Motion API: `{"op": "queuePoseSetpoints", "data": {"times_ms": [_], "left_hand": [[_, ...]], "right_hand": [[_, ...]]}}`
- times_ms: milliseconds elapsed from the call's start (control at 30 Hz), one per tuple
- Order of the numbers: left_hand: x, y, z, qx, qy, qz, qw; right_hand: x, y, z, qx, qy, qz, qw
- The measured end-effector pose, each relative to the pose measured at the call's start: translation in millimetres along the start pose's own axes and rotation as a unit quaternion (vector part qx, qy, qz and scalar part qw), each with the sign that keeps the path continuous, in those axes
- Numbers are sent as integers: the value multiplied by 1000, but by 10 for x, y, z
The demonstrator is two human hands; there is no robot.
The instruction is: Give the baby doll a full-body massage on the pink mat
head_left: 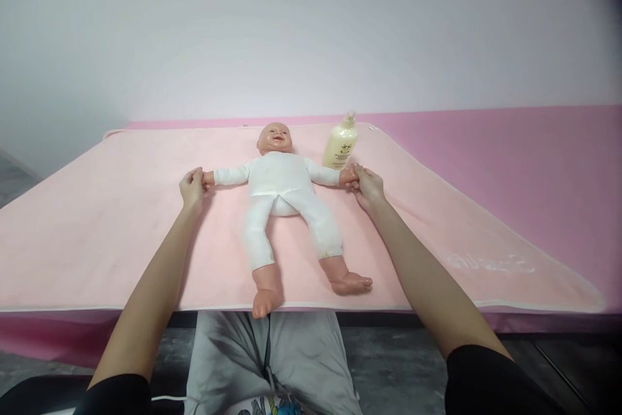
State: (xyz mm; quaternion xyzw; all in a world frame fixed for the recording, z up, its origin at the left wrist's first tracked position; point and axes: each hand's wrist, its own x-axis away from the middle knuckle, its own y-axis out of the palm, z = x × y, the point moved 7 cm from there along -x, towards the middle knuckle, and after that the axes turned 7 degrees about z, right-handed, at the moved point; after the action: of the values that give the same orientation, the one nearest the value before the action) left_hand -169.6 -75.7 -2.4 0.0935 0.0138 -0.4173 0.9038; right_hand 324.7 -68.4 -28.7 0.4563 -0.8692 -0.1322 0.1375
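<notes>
A baby doll (279,172) with a white cloth body lies on its back, head away from me and arms stretched out sideways. My left hand (192,187) is closed around the doll's hand on the left. On the other side, my right hand (368,186) grips the doll's other hand between thumb and fingers. Both doll legs point toward me, one foot reaching over the table's front edge. A pale yellow pump bottle (340,143) stands just behind the doll's arm on the right, its base partly hidden by that arm.
A light pink towel (121,234) with a pale edge spreads under the doll. Beneath it is a darker pink table cover (549,169), visible at the right and front. A white partition (311,39) rises behind the table. My legs in grey trousers (228,363) are at the front edge.
</notes>
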Motion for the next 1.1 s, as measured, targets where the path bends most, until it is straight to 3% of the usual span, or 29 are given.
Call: {"op": "queuePoseSetpoints", "data": {"times_ms": [367,567,900,1100], "left_hand": [[14,12,6,21,-1,-12,1000],[-16,12,-29,9,-4,-10,1000],[0,3,-30,10,-11,-8,1000],[-20,-12,-48,4,-15,-1,1000]], "right_hand": [[-25,52,38,-20,10,-66,998],[-12,53,31,-31,16,-56,998],[92,32,-13,31,1,0,1000],[29,-6,12,10,15,44,999]]}}
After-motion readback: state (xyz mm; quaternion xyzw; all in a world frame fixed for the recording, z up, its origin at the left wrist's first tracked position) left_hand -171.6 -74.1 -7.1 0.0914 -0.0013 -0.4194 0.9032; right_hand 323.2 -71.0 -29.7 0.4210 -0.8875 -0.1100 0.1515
